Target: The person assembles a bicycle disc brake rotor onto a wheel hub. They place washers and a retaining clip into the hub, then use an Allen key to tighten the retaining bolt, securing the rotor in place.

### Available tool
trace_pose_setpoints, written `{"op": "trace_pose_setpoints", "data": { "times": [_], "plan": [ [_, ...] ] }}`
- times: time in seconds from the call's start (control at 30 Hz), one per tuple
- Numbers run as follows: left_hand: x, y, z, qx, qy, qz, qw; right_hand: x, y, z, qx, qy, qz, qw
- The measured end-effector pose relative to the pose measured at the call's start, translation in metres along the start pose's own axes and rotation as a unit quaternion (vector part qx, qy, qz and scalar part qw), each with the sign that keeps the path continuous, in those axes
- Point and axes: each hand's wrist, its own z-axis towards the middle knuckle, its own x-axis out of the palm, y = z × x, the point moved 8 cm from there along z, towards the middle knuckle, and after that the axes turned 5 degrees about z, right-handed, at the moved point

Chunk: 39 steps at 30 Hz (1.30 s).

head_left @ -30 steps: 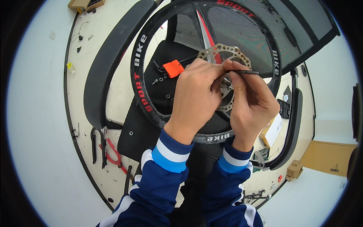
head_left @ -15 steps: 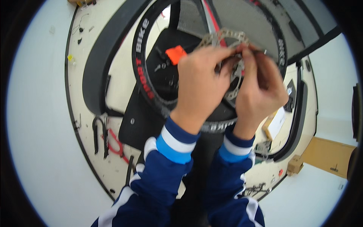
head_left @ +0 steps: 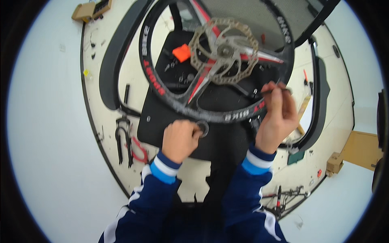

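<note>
A black bicycle wheel [head_left: 178, 103] with red lettering and red-black spokes lies on a black chair seat [head_left: 227, 141]. A round brake disc [head_left: 225, 50] sits at its hub. My left hand [head_left: 180, 139] is below the rim, pinching a small dark ring [head_left: 201, 128]. My right hand [head_left: 279, 115] is at the rim's lower right, gripping a thin dark tool [head_left: 265, 92] whose tip points toward the hub.
An orange block [head_left: 181, 52] and small parts lie on the seat inside the wheel. A black tyre [head_left: 117, 60] curves on the left. A fork [head_left: 123, 139] and red cutters [head_left: 137, 148] lie on the pale floor. Cardboard boxes [head_left: 87, 10] sit at the edges.
Both hands have come off the brake disc and moved down. The left hand now holds a small ring below the rim; the right hand has drawn the tool to the right.
</note>
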Motion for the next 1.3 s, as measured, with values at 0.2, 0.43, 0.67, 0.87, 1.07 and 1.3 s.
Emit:
{"op": "trace_pose_setpoints", "data": {
  "times": [0.2,0.43,0.67,0.87,1.07,1.3],
  "plan": [
    [0.015,0.002,0.002,-0.061,0.013,0.077,0.995,-0.004,-0.012,0.004,0.043,0.021,0.003,0.999],
    [-0.004,-0.02,0.012,-0.036,-0.03,-0.018,0.999,-0.004,-0.028,0.007,0.101,0.111,0.043,0.988],
    [-0.029,-0.041,0.061,-0.015,-0.03,-0.373,0.927,0.032,-0.049,-0.008,0.25,0.239,0.106,0.932],
    [-0.033,-0.063,0.092,0.029,0.04,-0.5,0.864,0.04,-0.049,-0.009,0.171,0.233,-0.019,0.957],
    [-0.025,-0.05,0.092,0.003,0.013,-0.555,0.832,0.035,-0.05,-0.011,0.19,0.233,-0.022,0.953],
    [-0.024,-0.032,0.088,0.0,0.004,-0.576,0.818,0.039,-0.055,-0.017,0.201,0.257,-0.068,0.943]
  ]
}}
